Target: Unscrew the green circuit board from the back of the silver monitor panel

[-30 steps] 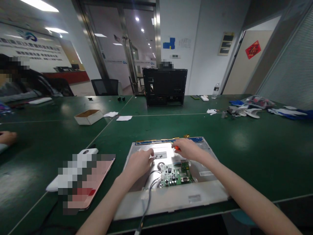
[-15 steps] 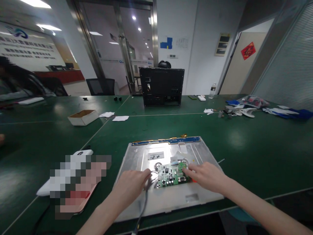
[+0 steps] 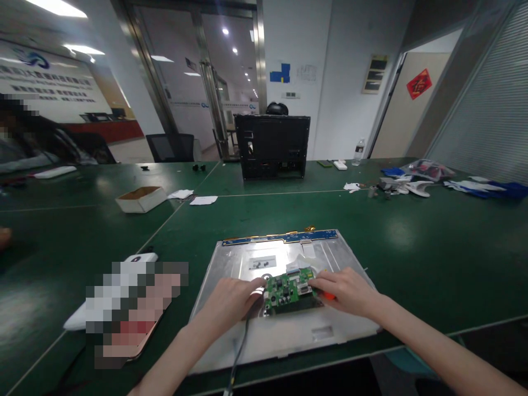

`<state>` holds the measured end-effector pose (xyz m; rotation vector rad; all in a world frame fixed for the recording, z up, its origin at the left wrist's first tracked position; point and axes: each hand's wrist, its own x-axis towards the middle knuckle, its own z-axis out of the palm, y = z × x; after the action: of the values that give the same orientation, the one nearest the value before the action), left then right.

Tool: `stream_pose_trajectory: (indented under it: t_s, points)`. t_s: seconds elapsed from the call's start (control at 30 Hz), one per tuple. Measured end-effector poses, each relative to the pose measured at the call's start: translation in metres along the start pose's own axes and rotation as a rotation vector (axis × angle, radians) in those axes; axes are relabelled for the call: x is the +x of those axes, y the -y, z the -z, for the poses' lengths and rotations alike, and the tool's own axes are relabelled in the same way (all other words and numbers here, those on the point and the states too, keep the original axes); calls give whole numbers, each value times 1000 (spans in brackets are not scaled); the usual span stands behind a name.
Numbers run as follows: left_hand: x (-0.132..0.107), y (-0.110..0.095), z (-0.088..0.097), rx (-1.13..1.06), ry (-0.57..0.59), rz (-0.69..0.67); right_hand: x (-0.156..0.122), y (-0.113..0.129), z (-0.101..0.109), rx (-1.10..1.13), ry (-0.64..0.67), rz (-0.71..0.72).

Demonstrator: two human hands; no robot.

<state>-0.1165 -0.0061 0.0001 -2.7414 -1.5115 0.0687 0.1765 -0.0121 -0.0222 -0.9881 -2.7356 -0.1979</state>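
Note:
A green circuit board point(image 3: 289, 287) is held slightly tilted over the metal back of a display panel point(image 3: 284, 341). My left hand point(image 3: 233, 300) pinches its left edge, close to a dark cable point(image 3: 239, 352) that runs down toward the table's front edge. At the board's right edge, the fingers of my right hand point(image 3: 350, 291) are closed on it. A small orange item point(image 3: 329, 295) shows beneath that hand; its kind is hidden. A blue circuit strip point(image 3: 280, 237) lines the panel's far edge, with a pale ribbon cable point(image 3: 307, 249) below it.
Blurred-out phone-like items point(image 3: 140, 324) lie left of the panel. Farther back are an open white box point(image 3: 141, 200), papers point(image 3: 203, 200) and a black monitor housing point(image 3: 273, 147). A bottle point(image 3: 358, 153) and clutter point(image 3: 406, 184) are at right. A person sits at far left.
The circuit board has tilted, its near edge lifting off the panel. My left hand has moved right onto its left edge; my right fingers now grip its right edge.

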Motion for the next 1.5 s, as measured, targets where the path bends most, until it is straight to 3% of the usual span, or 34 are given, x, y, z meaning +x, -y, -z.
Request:
stream_pose_trajectory:
  t_s: [0.37, 0.6, 0.83, 1.17, 1.3, 1.5]
  points:
    - [13, 8, -2, -180, -80, -3, 18, -6, 16, 210, 24, -177]
    - [15, 12, -15, -265, -142, 15, 20, -10, 18, 248, 0, -168]
    - [12, 10, -10, -154, -60, -10, 9, -5, 16, 150, 86, -117]
    - [4, 11, -13, -115, -75, -31, -3, 6, 11, 116, 254, -116]
    - [1, 11, -12, -137, -42, -3, -6, 7, 13, 143, 256, -145]
    - [-6, 10, -2, -251, 31, 17, -7, 2, 12, 246, 171, -298]
